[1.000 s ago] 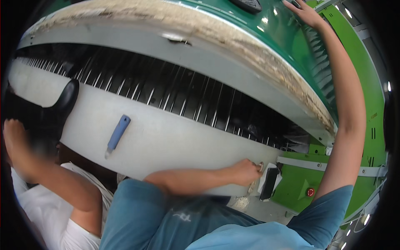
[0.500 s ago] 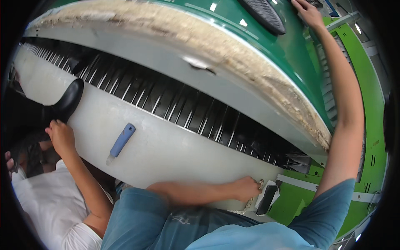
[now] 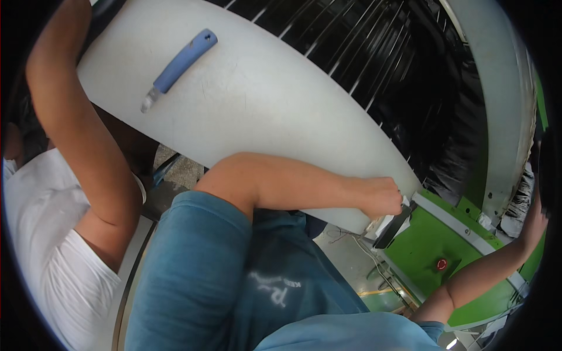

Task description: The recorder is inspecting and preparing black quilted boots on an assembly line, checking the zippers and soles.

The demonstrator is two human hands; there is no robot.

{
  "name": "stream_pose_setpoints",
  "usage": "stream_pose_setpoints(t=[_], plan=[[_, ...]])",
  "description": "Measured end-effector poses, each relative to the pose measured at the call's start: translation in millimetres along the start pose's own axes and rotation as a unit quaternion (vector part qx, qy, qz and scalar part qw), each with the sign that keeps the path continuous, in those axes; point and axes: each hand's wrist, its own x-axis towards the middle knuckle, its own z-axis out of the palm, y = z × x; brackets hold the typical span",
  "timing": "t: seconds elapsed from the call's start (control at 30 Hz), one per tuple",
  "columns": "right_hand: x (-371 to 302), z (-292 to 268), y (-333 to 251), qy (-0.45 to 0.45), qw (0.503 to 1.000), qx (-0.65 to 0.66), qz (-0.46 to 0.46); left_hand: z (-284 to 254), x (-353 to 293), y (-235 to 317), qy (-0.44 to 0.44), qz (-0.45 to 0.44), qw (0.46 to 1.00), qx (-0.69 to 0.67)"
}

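My left hand (image 3: 380, 197) is closed at the right end of a pale curved work surface (image 3: 252, 105). Its fingers curl beside a dark rectangular object (image 3: 391, 227); anything inside them is hidden. My right arm stretches out to the right, and my right hand (image 3: 535, 219) is largely lost in the dark rim of the picture. It is close to the worn edge of a large grey curved panel (image 3: 497, 70); its fingers cannot be made out. On the pale surface lies a blue-handled tool (image 3: 185, 61) with a short whitish tip, apart from both hands.
Metal rods (image 3: 328, 38) span a dark gap behind the pale surface. A green machine housing (image 3: 415, 251) with a red button (image 3: 441, 264) stands at the right, loose cables (image 3: 374, 257) below it. At the left, another person's arm (image 3: 82, 128) reaches upward from a white sleeve.
The view has shifted; the big panel now appears at the far right, its green top out of sight. My right hand has gone from upper right to the right rim. The other person's arm reaches higher.
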Motion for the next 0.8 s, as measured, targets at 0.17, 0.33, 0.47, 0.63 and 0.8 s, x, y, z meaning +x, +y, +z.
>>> stream_pose_setpoints(t=[0.17,0.33,0.47,0.63,0.8], plan=[[-28,90,13,0.223,0.970,0.052,0.078,-28,18,-11,0.100,-0.031,0.994,-0.013],[-14,88,-20,0.230,0.973,0.005,0.007,-148,68,-98,0.226,-0.029,0.969,0.100],[9,89,-38,0.250,0.966,0.062,0.013,-276,91,-186,0.101,-0.197,0.923,0.314],[5,86,-43,0.319,0.947,0.027,0.007,-452,58,-89,0.020,-0.180,0.978,0.104],[10,74,-46,0.278,0.958,0.063,-0.005,-540,46,22,-0.148,-0.253,0.946,0.141]])
